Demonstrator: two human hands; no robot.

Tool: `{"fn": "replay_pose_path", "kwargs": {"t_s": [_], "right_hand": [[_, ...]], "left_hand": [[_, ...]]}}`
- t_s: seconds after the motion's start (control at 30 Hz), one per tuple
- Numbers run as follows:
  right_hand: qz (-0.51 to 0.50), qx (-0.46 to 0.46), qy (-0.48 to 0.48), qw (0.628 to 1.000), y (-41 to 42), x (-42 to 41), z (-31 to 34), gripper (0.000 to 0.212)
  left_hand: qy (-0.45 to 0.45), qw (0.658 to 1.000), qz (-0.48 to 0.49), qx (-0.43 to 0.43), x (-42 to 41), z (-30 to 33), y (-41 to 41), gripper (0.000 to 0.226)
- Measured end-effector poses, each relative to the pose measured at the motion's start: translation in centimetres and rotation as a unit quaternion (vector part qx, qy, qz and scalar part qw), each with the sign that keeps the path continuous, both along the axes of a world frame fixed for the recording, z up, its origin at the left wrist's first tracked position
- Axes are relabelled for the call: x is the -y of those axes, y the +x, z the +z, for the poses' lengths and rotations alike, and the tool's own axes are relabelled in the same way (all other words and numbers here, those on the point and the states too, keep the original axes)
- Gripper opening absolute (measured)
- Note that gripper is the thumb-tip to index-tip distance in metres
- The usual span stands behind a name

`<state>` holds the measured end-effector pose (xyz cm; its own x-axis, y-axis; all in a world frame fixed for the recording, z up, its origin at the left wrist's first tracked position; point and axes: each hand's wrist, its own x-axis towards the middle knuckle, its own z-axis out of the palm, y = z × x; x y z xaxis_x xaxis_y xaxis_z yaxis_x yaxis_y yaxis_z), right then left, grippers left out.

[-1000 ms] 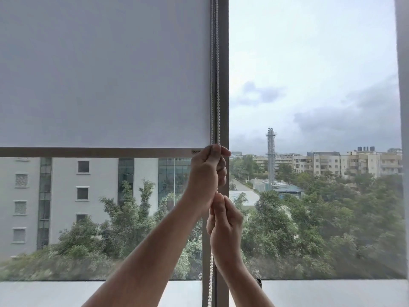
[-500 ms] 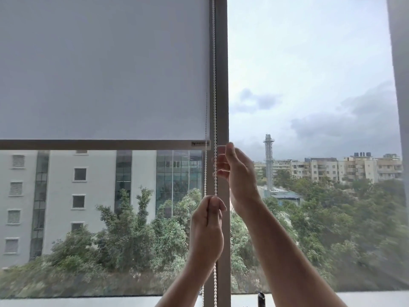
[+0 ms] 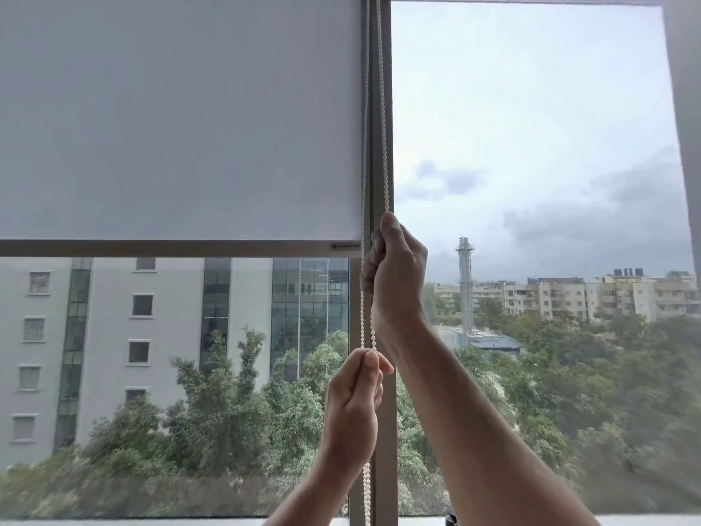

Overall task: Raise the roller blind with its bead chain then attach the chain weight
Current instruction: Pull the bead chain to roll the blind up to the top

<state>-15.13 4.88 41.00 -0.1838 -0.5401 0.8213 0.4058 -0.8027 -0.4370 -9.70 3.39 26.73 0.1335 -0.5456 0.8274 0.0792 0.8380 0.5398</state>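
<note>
The grey roller blind (image 3: 182,127) covers the upper half of the left pane, and its dark bottom bar (image 3: 170,248) hangs level. A white bead chain (image 3: 383,127) runs down in two strands along the window mullion (image 3: 387,430). My right hand (image 3: 396,275) is closed around the chain at the height of the bottom bar. My left hand (image 3: 352,408) pinches the chain lower down, below and slightly left of the right hand. Beneath the left hand the chain continues to the frame's lower edge.
The right pane (image 3: 531,146) is uncovered and shows sky, trees and buildings. A grey wall or frame (image 3: 686,108) borders it on the right. A small dark object (image 3: 450,520) sits at the sill beside my right forearm.
My left hand went from bar height down the chain. My right hand rose from below it, opened, then closed on the chain higher up. The bottom bar sits slightly higher against the buildings.
</note>
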Motion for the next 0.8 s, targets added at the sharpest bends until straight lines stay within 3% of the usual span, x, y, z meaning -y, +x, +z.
{"fn": "replay_pose_path", "kwargs": {"t_s": [0.2,0.37,0.47,0.57,0.67,0.8], "right_hand": [[-0.057,-0.015,-0.017,0.998,0.1,-0.1,-3.5,0.048],[-0.138,-0.036,-0.02,0.99,0.6,0.1,-7.1,0.045],[-0.149,-0.055,0.001,0.987,1.1,0.3,-10.0,0.045],[-0.119,-0.06,0.04,0.99,1.2,0.6,-12.3,0.046],[-0.086,-0.063,0.039,0.994,0.8,1.4,-12.9,0.044],[-0.004,-0.098,0.051,0.994,0.0,2.6,-12.9,0.046]], "left_hand": [[0.043,0.994,0.053,-0.079,1.2,1.5,1.1,0.045],[-0.02,0.999,0.014,-0.027,-0.3,7.1,1.4,0.045],[-0.009,1.0,-0.028,0.009,-1.2,10.4,1.2,0.043],[0.03,0.996,-0.083,0.022,-1.6,12.7,0.7,0.037],[0.046,0.991,-0.128,-0.022,-1.7,13.4,-0.2,0.035],[0.013,0.992,-0.104,-0.07,-1.4,12.8,-0.5,0.038]]}}
